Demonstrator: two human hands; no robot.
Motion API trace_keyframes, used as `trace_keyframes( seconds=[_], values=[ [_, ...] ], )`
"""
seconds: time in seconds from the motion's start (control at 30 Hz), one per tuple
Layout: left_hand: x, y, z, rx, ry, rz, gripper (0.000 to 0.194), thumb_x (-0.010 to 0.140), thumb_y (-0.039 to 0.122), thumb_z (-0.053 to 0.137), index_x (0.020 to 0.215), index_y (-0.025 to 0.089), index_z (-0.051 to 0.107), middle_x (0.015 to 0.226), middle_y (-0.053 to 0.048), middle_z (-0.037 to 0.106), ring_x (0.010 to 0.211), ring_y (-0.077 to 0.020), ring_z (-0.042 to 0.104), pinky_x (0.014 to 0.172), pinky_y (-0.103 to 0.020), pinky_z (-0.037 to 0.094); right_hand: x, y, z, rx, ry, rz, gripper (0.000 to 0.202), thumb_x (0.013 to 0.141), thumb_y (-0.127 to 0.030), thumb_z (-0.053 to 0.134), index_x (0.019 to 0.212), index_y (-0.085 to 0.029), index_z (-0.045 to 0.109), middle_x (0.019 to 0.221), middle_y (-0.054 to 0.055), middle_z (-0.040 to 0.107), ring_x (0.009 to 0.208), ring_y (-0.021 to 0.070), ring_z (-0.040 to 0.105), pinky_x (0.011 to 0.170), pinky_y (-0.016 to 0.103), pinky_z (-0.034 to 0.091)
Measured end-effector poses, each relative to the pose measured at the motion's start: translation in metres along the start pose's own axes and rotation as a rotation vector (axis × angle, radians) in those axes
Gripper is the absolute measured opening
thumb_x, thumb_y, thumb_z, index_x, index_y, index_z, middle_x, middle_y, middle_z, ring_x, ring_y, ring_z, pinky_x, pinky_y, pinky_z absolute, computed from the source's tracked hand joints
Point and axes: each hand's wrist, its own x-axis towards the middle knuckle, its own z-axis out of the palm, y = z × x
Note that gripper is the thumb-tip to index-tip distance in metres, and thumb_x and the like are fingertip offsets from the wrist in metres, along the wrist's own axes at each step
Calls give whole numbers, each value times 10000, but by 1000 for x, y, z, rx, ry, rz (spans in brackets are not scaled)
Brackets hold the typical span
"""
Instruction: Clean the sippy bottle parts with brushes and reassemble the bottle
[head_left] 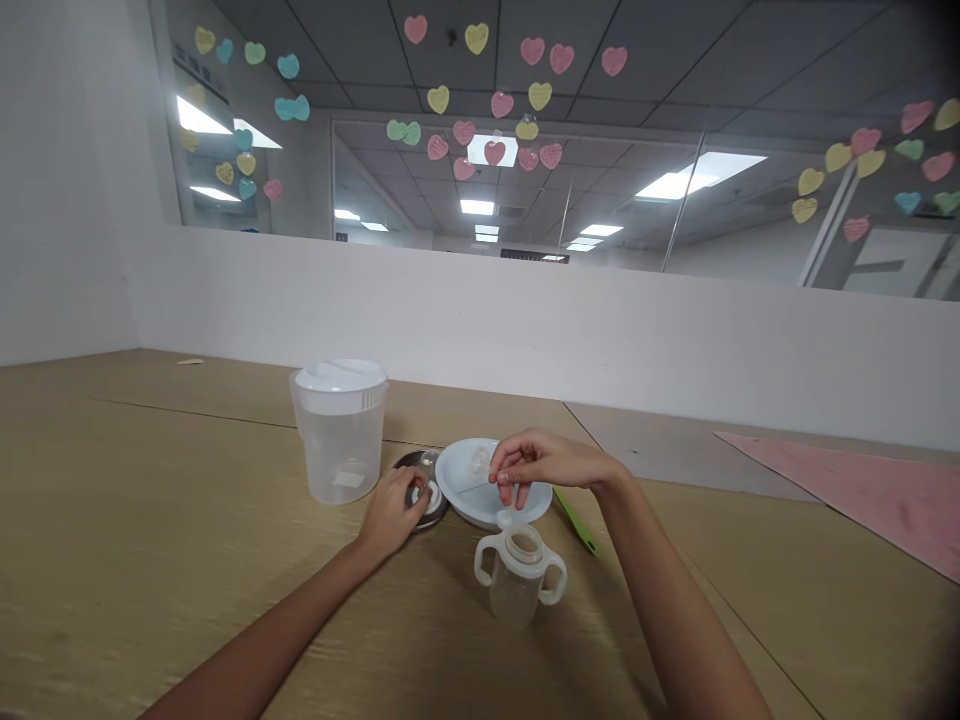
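At frame centre, a small white ring (pixel 429 492) is pinched by the left hand (pixel 394 510) on a dark dish (pixel 417 466), a thin stick (pixel 474 487) is pinched by the right hand (pixel 544 464) over the white bowl (pixel 457 490), and the 2-handled cup (pixel 519 572) stands uncapped.

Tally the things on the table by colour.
Clear or white: 3: jug, bowl, two-handled cup
Dark: 1: round dish
Green: 1: tool
Pink: 1: mat
Total: 6

A lidded translucent plastic pitcher (pixel 339 430) is standing on the wooden table (pixel 150 520); a pink triangular sheet (pixel 862 490) is lying far right, paper hearts (pixel 495 130) sticking on glass.
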Motion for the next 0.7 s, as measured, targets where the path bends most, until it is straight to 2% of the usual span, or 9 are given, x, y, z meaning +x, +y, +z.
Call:
trace_keyframes(
  seconds=[0.13, 0.2, 0.3, 0.5, 0.7],
  values=[
    [0, 1, -1, -6, -10, 10, 152, 803, 304, 454, 819, 182, 543, 814, -46, 586, 812, -209, 542, 752, -346, 426, -3, -2, -3, 12, 150, -72, 301, 760, -401, 602, 865, -119, 584, 712, 43, 630, 640, 122, 597, 592, 248, 502],
    [0, 1, -1, 2, -15, 10, 159, 806, 306, 452, 822, 180, 546, 813, -45, 586, 813, -209, 541, 751, -345, 427, -6, -4, -5, 10, 186, -82, 292, 760, -397, 604, 857, -122, 580, 701, 39, 630, 633, 120, 597, 588, 248, 503],
    [-1, 1, 0, 4, -9, 17, 156, 802, 303, 460, 822, 177, 550, 809, -41, 591, 813, -206, 545, 750, -341, 429, -12, -6, -6, -24, 87, -3, 288, 754, -386, 607, 863, -121, 583, 716, 41, 635, 627, 120, 604, 584, 246, 505],
    [0, 2, -1, -25, 42, 20, 169, 829, 316, 441, 838, 181, 541, 842, -44, 597, 815, -202, 544, 745, -336, 426, -14, -7, -1, -22, -108, 126, 246, 715, -321, 642, 842, -124, 567, 798, 55, 639, 741, 145, 615, 658, 276, 525],
    [-1, 2, -3, -57, 87, 18, 209, 860, 351, 403, 868, 183, 527, 888, -52, 588, 845, -201, 538, 763, -336, 423, -15, -4, -1, -84, -106, 163, 250, 643, -288, 689, 752, -144, 516, 820, 42, 635, 794, 175, 612, 637, 262, 514]
  ],
)
